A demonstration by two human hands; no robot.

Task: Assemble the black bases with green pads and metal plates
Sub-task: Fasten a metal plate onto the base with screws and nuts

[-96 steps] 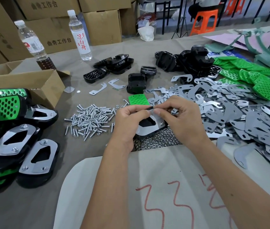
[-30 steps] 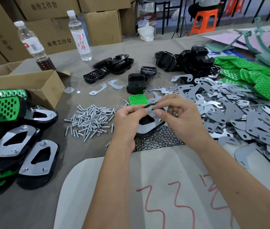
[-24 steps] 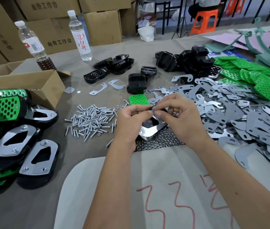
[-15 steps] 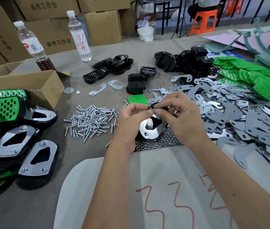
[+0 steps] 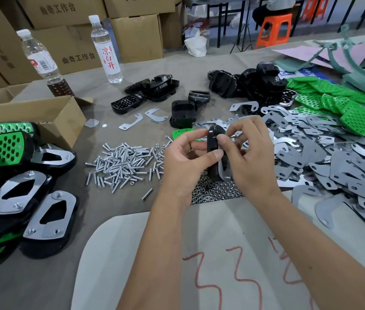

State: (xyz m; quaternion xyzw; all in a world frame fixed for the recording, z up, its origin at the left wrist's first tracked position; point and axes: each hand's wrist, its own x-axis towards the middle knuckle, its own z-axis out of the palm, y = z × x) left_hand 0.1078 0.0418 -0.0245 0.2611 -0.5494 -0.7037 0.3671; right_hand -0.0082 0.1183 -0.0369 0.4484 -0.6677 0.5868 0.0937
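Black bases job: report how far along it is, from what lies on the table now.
Done: a stack of finished assemblies sits at the left, plates bolted on, green pads showing. In hand: the left hand and right hand hold one black base on edge, a metal plate against it. Left: loose bases, green pads, plates and screws remain in piles.

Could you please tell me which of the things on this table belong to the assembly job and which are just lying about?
Part of the job:
- black base held on edge by left hand and right hand
- screws
- nuts
- metal plates
- green pads
- finished units

Lying about:
- water bottles
- cardboard box
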